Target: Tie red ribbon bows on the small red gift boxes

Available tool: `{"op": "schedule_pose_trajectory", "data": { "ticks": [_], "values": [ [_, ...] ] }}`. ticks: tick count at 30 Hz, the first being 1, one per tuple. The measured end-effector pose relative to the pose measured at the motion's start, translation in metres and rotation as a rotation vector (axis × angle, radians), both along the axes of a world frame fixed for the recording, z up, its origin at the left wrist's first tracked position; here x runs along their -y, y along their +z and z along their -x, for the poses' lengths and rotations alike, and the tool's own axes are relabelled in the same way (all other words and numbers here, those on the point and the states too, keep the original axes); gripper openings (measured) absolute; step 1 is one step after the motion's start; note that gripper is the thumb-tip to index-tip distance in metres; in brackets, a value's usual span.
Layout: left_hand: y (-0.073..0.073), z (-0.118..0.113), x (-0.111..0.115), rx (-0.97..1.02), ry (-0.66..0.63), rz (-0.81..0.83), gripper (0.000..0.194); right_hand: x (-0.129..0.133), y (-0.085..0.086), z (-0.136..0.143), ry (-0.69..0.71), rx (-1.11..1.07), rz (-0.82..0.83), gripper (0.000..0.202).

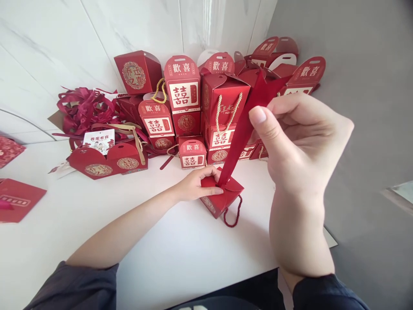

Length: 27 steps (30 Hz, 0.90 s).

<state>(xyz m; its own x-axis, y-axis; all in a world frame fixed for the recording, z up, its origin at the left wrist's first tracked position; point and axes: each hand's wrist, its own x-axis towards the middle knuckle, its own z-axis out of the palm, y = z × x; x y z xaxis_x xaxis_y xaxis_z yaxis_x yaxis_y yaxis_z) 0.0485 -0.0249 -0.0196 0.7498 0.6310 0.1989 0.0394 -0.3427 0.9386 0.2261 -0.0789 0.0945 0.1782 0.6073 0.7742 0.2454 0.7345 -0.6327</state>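
Observation:
My right hand (290, 133) is raised toward the camera, thumb and fingers pinching a red ribbon (238, 144) close to its upper end. The ribbon runs taut down to the lid of a small red gift box (214, 203) on the table, where it meets the folded top flaps. My left hand (195, 186) grips the top of that box, its thumb and fingers on either side of the ribbon's base. A dark red cord handle (232, 217) hangs from the box's right side. Whether the ribbon passes through a hole is hidden by my fingers.
Behind stand stacked red candy boxes (185, 97) against the tiled wall (135, 26). A heap of tangled ribbon (85, 107) lies at the back left, behind an open red box (93, 161). Another red box (22, 198) sits on the white table (145, 241) at far left.

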Motion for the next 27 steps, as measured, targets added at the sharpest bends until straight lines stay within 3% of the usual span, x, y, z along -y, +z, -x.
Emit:
{"op": "schedule_pose_trajectory", "data": {
  "ticks": [3, 8, 14, 27],
  "values": [
    [-0.004, -0.004, 0.0, -0.01, 0.061, -0.038, 0.026, 0.002, 0.003, 0.001, -0.058, 0.033, -0.014, 0.016],
    [-0.001, 0.0, -0.006, -0.029, -0.014, -0.092, 0.017, 0.003, 0.006, 0.004, -0.114, 0.05, -0.056, 0.019],
    [-0.002, 0.006, -0.017, -0.035, -0.078, -0.081, 0.018, 0.004, 0.01, 0.011, -0.143, -0.077, -0.056, 0.024],
    [-0.007, 0.002, -0.014, -0.013, -0.085, -0.092, 0.014, 0.001, 0.005, 0.006, -0.04, -0.032, -0.052, 0.018]
  ]
}}
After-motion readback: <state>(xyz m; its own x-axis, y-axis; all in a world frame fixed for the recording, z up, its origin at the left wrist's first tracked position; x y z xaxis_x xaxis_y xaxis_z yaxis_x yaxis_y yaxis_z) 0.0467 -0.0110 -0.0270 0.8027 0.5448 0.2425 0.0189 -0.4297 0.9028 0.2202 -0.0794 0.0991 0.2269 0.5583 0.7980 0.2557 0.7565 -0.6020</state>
